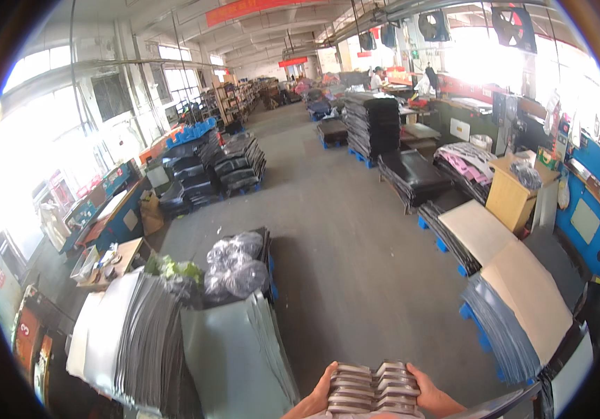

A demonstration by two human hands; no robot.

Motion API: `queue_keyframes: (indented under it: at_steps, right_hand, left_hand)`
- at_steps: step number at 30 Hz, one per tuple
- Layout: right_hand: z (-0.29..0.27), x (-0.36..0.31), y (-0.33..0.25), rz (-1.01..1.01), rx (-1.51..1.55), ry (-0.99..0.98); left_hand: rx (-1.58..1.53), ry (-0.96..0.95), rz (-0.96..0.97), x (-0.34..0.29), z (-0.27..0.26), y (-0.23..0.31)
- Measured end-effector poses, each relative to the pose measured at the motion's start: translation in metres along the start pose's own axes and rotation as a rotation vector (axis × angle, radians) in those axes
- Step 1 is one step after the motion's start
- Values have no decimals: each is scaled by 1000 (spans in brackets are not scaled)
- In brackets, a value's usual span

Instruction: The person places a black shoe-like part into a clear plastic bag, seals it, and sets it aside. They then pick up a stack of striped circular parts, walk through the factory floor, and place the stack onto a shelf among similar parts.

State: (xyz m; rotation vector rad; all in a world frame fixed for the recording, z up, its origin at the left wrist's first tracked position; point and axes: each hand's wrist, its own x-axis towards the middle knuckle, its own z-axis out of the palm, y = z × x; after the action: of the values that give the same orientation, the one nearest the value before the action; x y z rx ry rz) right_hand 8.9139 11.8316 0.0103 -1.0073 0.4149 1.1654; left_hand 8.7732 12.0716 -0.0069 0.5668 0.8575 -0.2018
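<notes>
At the lower edge of the head view, my left hand (322, 392) and my right hand (431, 395) grip a double stack of flat, shiny grey-brown pieces (351, 388) from its two outer sides. The pieces lie one on another in two columns side by side, with a notch between them at the top. What they are exactly cannot be made out. My fingers curl round the outer edges, and their tips are partly hidden. Both forearms come in from below, and the load is held over the grey floor (342, 279).
An aisle runs ahead between piled sheets. Left stand grey sheets (237, 356), plastic-wrapped bundles (237, 262) and black stacks (191, 171). Right are bluish sheets (506, 328) under tan boards (527, 286), a wooden cabinet (513, 192) and a tall black stack (372, 126). A person (376, 79) is far off.
</notes>
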Motion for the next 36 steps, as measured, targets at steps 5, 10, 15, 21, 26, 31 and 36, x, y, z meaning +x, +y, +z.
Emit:
queue_keyframes:
  at_steps: [5, 10, 15, 21, 26, 31, 36]
  right_hand:
    - [73, 65, -70, -41, 51, 7]
    - [132, 133, -133, -232, -72, -102]
    - [190, 225, -211, -191, -85, 18]
    - [275, 323, -339, -167, 42, -170]
    - [339, 427, -425, -109, 17, -222]
    - [413, 533, -498, -97, 13, -247]
    - [489, 606, -570, -126, 29, -227]
  left_hand:
    - [64, -29, -80, 46, 12, 135]
    - [118, -54, -124, 110, 25, 246]
    - [87, -51, -165, 193, 37, 357]
    - [43, 48, -115, 253, 62, 506]
    - [-38, 62, -80, 306, 57, 610]
    - [-47, 53, -66, 382, 51, 731]
    - [9, -74, -40, 437, 63, 871]
